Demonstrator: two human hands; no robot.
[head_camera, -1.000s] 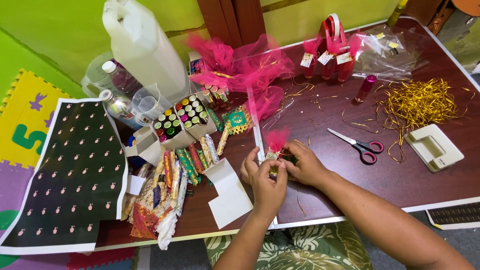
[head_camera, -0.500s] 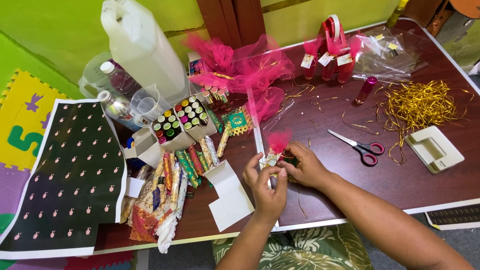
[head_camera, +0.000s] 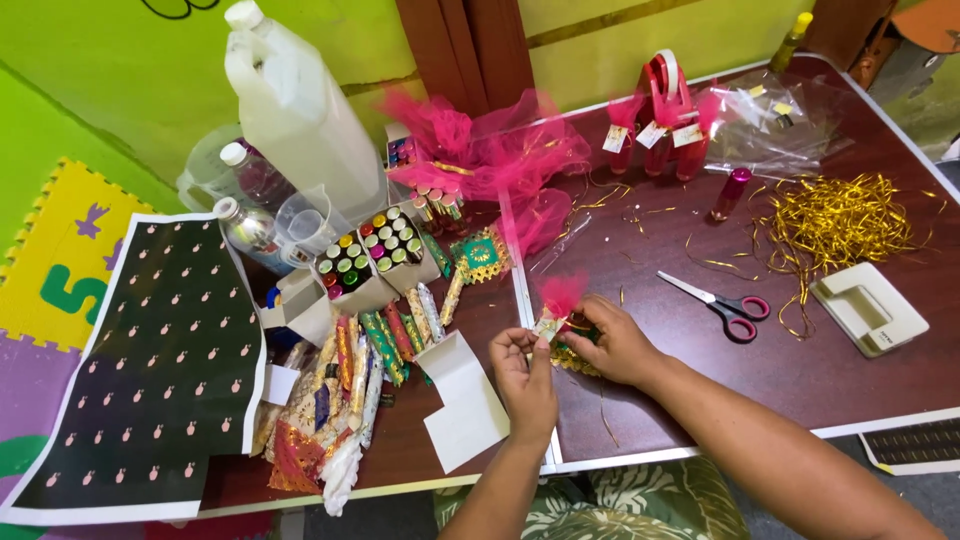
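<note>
Head view: left hand (head_camera: 525, 375) and right hand (head_camera: 612, 342), each grip closed, pinch a small pink-tufted favour (head_camera: 558, 312) with a tag just above the dark worktop (head_camera: 850, 390), with scissors (head_camera: 722, 305) near.

Dark brown tabletop (head_camera: 880, 400) carries scissors (head_camera: 722, 305); just right of them a cream hole punch (head_camera: 867, 310), beyond them gold ribbon shreds (head_camera: 840, 215).

Taking the red-handled steel scissors (head_camera: 725, 308) on the brown wooden table (head_camera: 850, 385) as landmark: left, both hands around a small pink-tufted favour (head_camera: 557, 312); right, a cream plastic hole punch (head_camera: 867, 309); behind, tangled gold ribbon shreds (head_camera: 840, 215); far left, open cardboard boxes of coloured-capped vials (head_camera: 375, 262).
</note>
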